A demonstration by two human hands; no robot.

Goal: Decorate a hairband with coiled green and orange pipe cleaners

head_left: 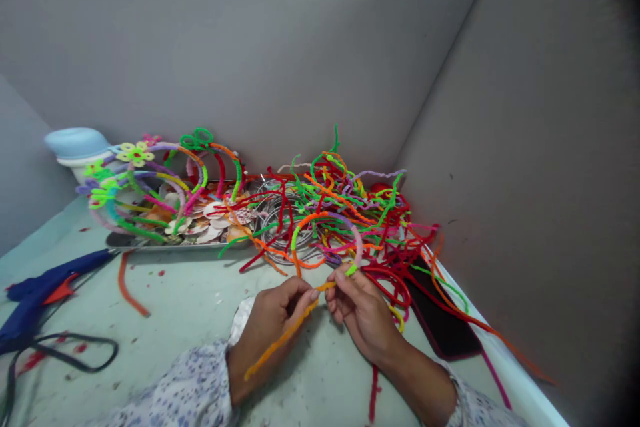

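Head view had the headband (320,215) near the middle, above the tabletop (180,327), mostly wrapped I'd guess. Left hand (273,317) pinched the orange strand (281,342), right hand (367,317) the headband's lime bit. Loose tail probably needed winding; flowered headbands (203,176) far left looked done.

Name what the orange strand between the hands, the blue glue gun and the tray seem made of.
Orange strand: probably fibre, matt; its edges look fuzzy. Blue glue gun: probably smooth plastic, its body evenly coloured. Tray: perhaps shiny metal, judging by its bright grey rim.
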